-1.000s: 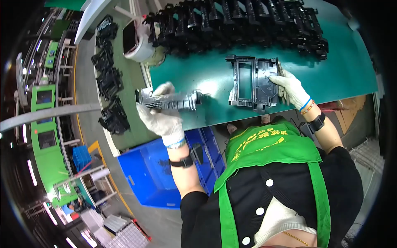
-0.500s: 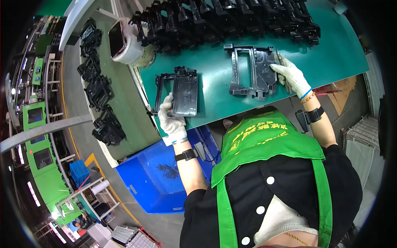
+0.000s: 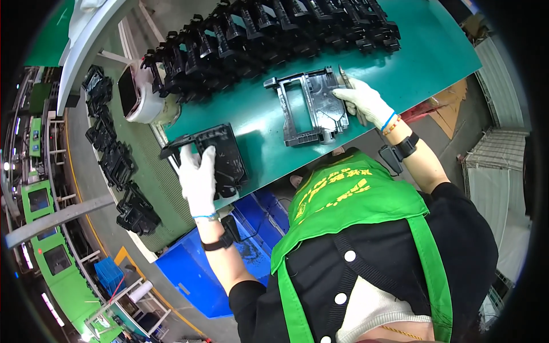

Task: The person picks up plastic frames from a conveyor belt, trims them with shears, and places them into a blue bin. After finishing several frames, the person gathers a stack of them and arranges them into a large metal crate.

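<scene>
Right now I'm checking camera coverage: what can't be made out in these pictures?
In the head view:
Slim tool: middle hidden by the right hand.
Black part under the left hand: partly covered by it.
Row of black parts: far side cut off by upper edge.
Dark specks in blue bin: too small to identify.

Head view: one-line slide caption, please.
Gloved left hand on one black frame, gloved right hand at a second frame, over green tabletop.

soft glare on green tabletop (image 3: 260, 146); fisheye bowing, dark corners
</scene>
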`<state>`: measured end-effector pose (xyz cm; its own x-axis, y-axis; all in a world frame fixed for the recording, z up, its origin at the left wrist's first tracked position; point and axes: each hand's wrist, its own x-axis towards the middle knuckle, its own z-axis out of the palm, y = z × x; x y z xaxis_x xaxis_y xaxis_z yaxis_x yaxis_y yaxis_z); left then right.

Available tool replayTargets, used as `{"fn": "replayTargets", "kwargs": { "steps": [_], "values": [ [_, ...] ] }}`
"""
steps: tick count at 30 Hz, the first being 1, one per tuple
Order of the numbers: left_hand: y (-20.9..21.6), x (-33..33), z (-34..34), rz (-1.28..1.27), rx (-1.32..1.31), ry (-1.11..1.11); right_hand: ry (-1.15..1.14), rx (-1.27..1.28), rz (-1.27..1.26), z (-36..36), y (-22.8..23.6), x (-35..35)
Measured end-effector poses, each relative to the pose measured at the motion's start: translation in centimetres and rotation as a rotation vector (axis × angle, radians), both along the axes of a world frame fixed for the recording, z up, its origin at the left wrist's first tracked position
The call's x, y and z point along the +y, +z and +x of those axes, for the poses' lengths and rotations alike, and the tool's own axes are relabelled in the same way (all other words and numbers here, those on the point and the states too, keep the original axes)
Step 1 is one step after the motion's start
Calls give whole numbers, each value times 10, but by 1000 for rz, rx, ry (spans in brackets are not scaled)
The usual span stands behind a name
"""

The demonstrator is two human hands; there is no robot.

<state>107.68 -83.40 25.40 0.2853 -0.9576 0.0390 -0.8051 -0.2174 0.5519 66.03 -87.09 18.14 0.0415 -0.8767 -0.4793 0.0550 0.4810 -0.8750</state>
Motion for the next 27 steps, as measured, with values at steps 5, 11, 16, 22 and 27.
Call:
{"fn": "replayTargets", "kwargs": {
  "steps": [5,11,16,22,27],
  "values": [
    [-37,-41,18,161,307,-21,-51,27,-75,1,-9,-6],
    [-39,-58,2,258,377,70,-114,91,-162,6,-6,5],
    [-52,-64,9,295,334,38,-46,164,-174,7,-4,21],
    [-56,-68,9,320,349,6,-77,329,-229,9,0,22],
    [-47,-61,-11,324,493,-28,-134,375,-205,-36,-13,14]
  ]
}}
